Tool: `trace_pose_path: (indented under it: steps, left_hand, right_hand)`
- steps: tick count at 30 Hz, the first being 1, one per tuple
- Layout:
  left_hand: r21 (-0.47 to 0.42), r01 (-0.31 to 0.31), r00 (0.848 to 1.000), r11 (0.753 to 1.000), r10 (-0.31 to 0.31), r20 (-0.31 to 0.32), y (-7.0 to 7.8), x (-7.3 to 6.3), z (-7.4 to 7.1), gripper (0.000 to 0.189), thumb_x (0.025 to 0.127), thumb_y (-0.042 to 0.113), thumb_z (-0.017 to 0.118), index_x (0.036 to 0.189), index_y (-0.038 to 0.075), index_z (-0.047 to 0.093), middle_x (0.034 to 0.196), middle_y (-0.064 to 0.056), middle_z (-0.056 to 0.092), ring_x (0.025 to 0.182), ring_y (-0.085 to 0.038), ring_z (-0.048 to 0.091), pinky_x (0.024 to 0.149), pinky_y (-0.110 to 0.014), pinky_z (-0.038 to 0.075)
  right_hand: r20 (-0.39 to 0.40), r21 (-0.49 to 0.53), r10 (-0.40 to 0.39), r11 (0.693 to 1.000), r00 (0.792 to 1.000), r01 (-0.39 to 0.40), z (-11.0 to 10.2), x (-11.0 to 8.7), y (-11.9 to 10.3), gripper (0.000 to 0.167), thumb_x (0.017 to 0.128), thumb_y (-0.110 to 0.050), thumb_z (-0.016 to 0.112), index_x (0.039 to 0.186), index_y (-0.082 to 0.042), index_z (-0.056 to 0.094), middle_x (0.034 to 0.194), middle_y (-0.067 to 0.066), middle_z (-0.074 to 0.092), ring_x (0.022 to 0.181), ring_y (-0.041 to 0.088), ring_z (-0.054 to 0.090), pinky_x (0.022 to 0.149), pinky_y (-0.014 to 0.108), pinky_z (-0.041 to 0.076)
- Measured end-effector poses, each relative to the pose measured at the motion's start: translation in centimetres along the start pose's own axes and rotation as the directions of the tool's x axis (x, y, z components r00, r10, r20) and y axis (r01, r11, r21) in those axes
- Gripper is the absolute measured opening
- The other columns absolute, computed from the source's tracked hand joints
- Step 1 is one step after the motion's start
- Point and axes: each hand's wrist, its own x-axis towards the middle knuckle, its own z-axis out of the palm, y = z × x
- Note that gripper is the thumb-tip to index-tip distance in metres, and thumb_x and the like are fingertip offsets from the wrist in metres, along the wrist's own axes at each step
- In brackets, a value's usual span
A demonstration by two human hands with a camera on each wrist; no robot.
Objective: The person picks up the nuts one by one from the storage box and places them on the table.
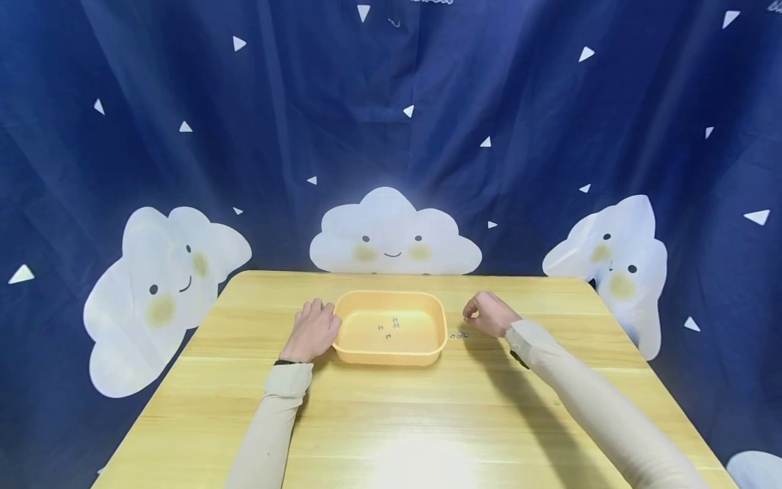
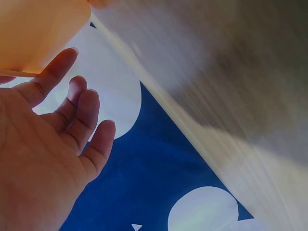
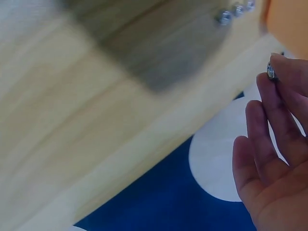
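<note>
A yellow plastic basin (image 1: 391,357) stands on the wooden table, with several small metal nuts (image 1: 388,336) lying on its floor. My left hand (image 1: 313,331) holds the basin's left rim, its thumb over the edge and the index finger along the outer wall in the left wrist view. To the right of the basin, my right hand (image 1: 491,314) pinches one shiny metal nut (image 3: 271,71) between thumb and index finger, above the tabletop. Three more nuts (image 3: 224,18) form a short row on the table between the basin and this hand.
The light wooden table (image 1: 379,414) ends at its far edge just behind the basin. A dark blue curtain (image 1: 391,149) with white clouds and triangles hangs behind it and at both sides. My right arm casts a shadow across the tabletop.
</note>
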Motion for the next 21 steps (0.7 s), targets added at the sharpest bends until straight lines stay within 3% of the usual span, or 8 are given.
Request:
trace_pose_path:
  steps: [10,21]
  left_hand:
    - [-0.011,0.001,1.0,1.0,0.0,0.015,-0.1,0.1,0.1,0.028,0.104,0.024,0.035,0.084,0.011,0.051,0.094,-0.011,0.045,0.089,-0.03,0.038,0.073,-0.038,0.03]
    - [-0.015,0.006,1.0,1.0,-0.006,0.019,-0.2,0.1,0.2,0.027,0.104,0.021,0.038,0.082,0.011,0.05,0.093,-0.011,0.045,0.087,-0.03,0.037,0.072,-0.037,0.03]
  right_hand:
    - [0.028,0.044,0.072,0.996,0.997,-0.073,1.3,-1.2,1.1,0.01,0.085,0.0,0.074,0.091,-0.003,0.081,0.095,0.011,0.08,0.092,0.026,0.075,0.089,0.045,0.06]
    - [0.03,0.054,0.085,0.995,0.996,-0.087,2.7,-2.0,1.9,0.01,0.082,0.001,0.076,0.089,-0.005,0.08,0.089,0.007,0.079,0.082,0.016,0.071,0.082,0.038,0.06]
